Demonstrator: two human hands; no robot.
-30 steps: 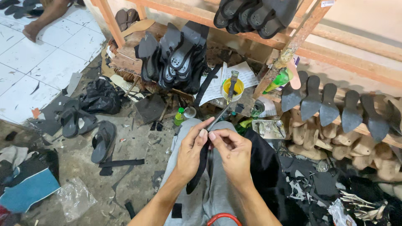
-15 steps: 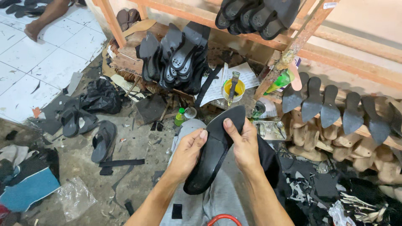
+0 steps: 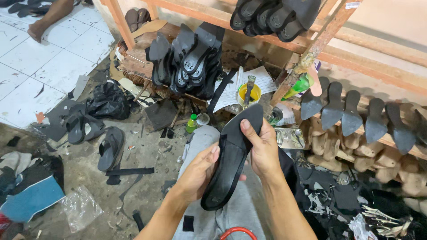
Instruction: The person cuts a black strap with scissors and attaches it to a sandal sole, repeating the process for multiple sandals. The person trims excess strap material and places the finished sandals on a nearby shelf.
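wooden rack (image 3: 356, 44) spans far side, dark soles stacked on it; five black heeled soles (image 3: 351, 111) lean in row at right, pale lasts (image 3: 338, 146) below. cluttered floor (image 3: 147, 146) at left, two loose sandals (image 3: 95, 138) there. centre near: one black sole (image 3: 233, 155) held over lap, tilted. left hand (image 3: 195, 173) clamps lower edge, right hand (image 3: 262, 149) clamps upper part, thumb pressing. yellow glue pot (image 3: 247, 93) beyond. sole looks bare, no strap fitted; assembly seemingly early.
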